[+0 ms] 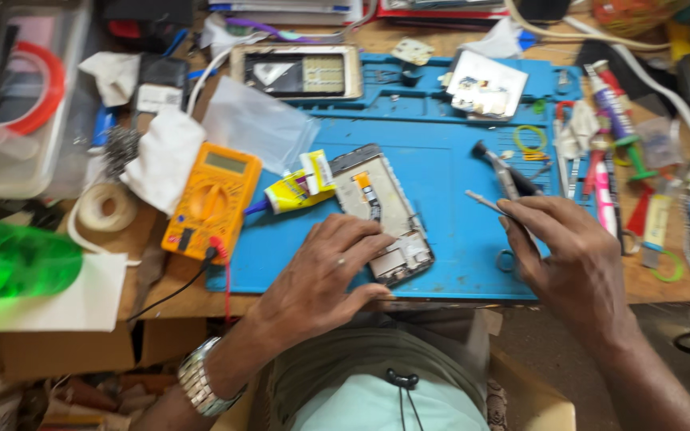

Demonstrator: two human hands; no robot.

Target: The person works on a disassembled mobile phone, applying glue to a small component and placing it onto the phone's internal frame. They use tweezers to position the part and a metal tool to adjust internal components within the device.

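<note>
An opened phone frame (380, 209) lies on the blue work mat (441, 168), its insides facing up. My left hand (325, 275) rests on the phone's near end, fingers pressing it flat. My right hand (569, 255) hovers to the right of the phone and pinches a thin metal tool (482, 201) whose tip points left toward the phone. A yellow glue tube (293, 191) lies just left of the phone's far end.
A yellow multimeter (211, 199) with red and black leads sits at the mat's left edge. Another phone frame (297, 72) lies at the back. Pens, tweezers and small tools (600, 160) crowd the right side. A tape roll (107, 207) and green bottle (9, 255) sit left.
</note>
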